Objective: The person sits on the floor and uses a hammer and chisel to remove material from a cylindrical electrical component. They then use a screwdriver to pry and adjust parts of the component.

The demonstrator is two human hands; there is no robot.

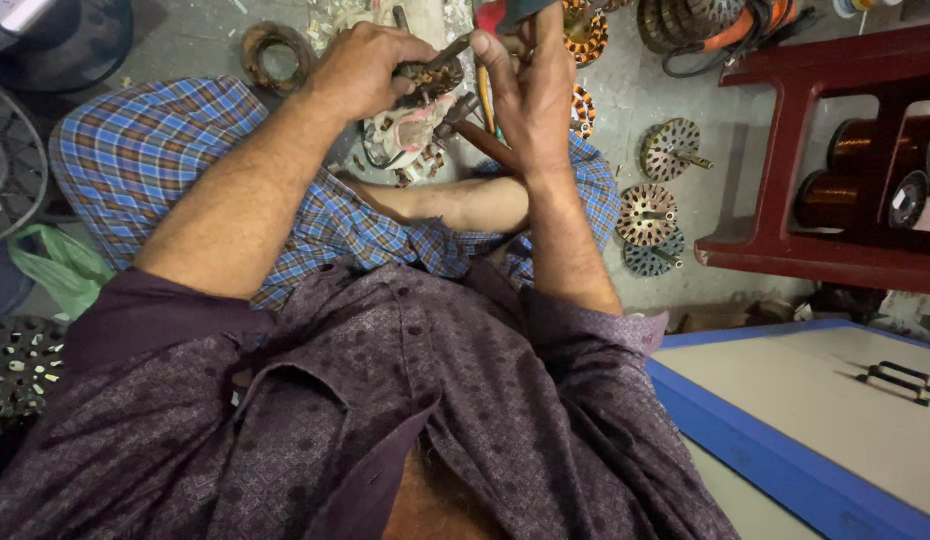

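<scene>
Slipping looked the likeliest trouble, in my judgement: the small dark wound part (425, 78), gripped high above the person's lap, was held only at its edges, and a tool skidding off it could have jabbed the fingers pressed close beside it. That part appeared grimy and brownish, lumpy with what may have been old winding wire, though it was largely hidden by the hands and I could not tell its exact shape. The left hand (360, 68) was curled tightly over it from the left, fingers closed round it. The right hand (530, 85) stood upright just beside it, its fingers (495, 60) pinched together on a thin metal tool (455, 48) whose tip touched the part. Just below the hands lay a pale, dirty motor housing (410, 130) with loose wires, and a wooden-handled tool (482, 140) slanted across the blue checked cloth (145, 150) over the person's knees; a knock from an elbow could have sent either one rolling onto the floor (635, 110). Farther out on the grey floor sat several laminated rotors with shafts (647, 212), well apart from the hands, and a dark red plastic stool (785, 150) holding copper wire spools (835, 195). A blue-edged board (775, 460) lay at the lower right.
</scene>
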